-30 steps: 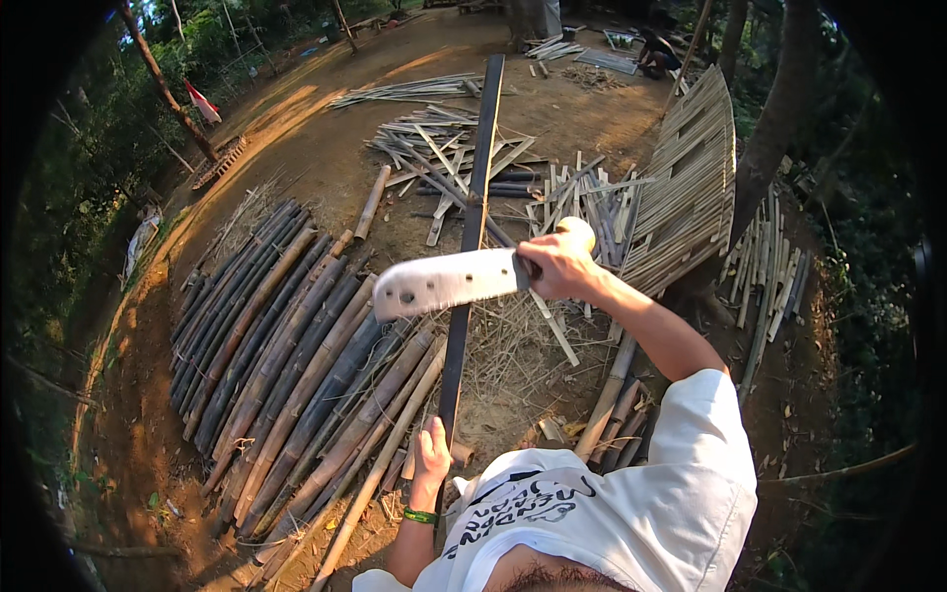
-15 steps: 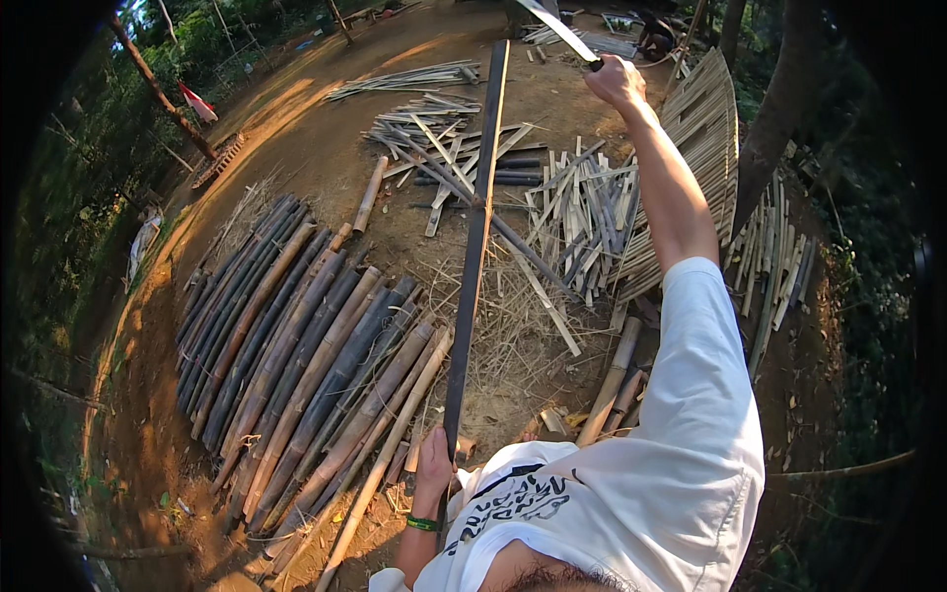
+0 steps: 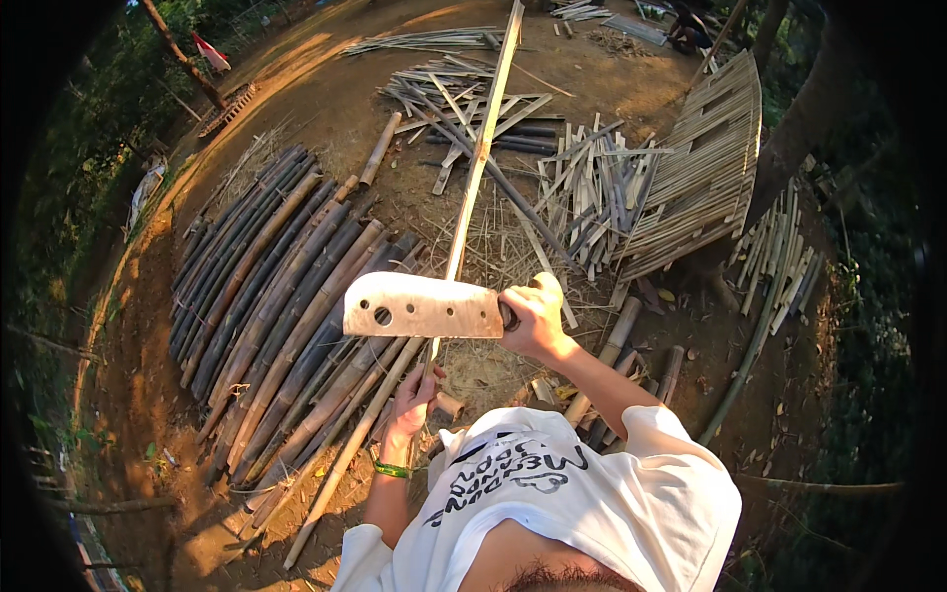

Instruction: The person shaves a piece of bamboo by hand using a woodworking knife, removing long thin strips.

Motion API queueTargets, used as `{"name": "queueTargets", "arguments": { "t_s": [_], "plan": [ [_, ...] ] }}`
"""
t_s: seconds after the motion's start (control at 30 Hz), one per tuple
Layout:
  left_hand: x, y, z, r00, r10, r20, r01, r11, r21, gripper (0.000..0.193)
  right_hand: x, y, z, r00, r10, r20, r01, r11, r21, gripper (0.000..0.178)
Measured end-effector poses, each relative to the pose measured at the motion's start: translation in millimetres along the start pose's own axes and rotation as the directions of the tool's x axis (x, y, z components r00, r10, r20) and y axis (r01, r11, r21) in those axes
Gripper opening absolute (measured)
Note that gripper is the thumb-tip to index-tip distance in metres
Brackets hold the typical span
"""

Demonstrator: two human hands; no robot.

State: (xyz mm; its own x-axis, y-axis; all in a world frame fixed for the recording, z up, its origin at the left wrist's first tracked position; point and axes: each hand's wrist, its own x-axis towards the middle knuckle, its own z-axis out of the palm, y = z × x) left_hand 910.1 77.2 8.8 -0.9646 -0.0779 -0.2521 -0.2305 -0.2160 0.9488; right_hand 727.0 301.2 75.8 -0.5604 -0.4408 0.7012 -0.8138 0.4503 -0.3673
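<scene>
Both hands are clamped on separate items. Right hand (image 3: 533, 318): closed around the handle of a broad cleaver blade (image 3: 424, 306), which is held flat-side up and pointing to the person's left, with two round holes seen near its far end. Left hand (image 3: 414, 395): wrapped around the lower end of a long bamboo strip (image 3: 483, 148), with a green band worn at the wrist. The strip is held upright, rising away from the person toward the top of the view, and is crossed by the blade just above the left hand; whether the edge is touching the strip cannot be told.

Surroundings, on bare earth ground (image 3: 326, 89):
- a row of whole bamboo poles (image 3: 266, 286), laid side by side, to the left of the hands;
- a heap of split bamboo slats (image 3: 592, 187), beyond the blade;
- a woven bamboo panel (image 3: 705, 158), set tilted at the right;
- a bundle of thin sticks (image 3: 784, 247), further right;
- a white printed shirt (image 3: 552, 493), worn by the person, at the lower edge.
</scene>
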Motion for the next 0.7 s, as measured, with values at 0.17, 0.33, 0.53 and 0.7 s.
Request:
{"name": "queueTargets", "arguments": {
  "t_s": [0.17, 0.33, 0.53, 0.7],
  "plan": [
    [-13, 17, 19, 0.994, 0.090, -0.053, -0.070, 0.950, 0.305, 0.044, -18, -10, 20, 0.991, -0.068, 0.115, 0.072, 0.997, -0.030, 0.038],
    [-19, 9, 25, 0.977, 0.206, -0.052, -0.155, 0.859, 0.488, 0.049, 92, 54, -27, 0.960, 0.223, -0.167, -0.258, 0.939, -0.228, 0.025],
    [-12, -4, 18, 0.976, 0.207, -0.066, -0.150, 0.862, 0.485, 0.052, 54, 34, -32, 0.998, 0.036, 0.059, -0.024, 0.982, -0.186, 0.029],
    [-20, 15, 26, 0.959, 0.281, -0.030, -0.208, 0.774, 0.598, 0.049, 84, 59, -55, 0.994, 0.017, 0.111, 0.005, 0.980, -0.199, 0.033]
  ]
}}
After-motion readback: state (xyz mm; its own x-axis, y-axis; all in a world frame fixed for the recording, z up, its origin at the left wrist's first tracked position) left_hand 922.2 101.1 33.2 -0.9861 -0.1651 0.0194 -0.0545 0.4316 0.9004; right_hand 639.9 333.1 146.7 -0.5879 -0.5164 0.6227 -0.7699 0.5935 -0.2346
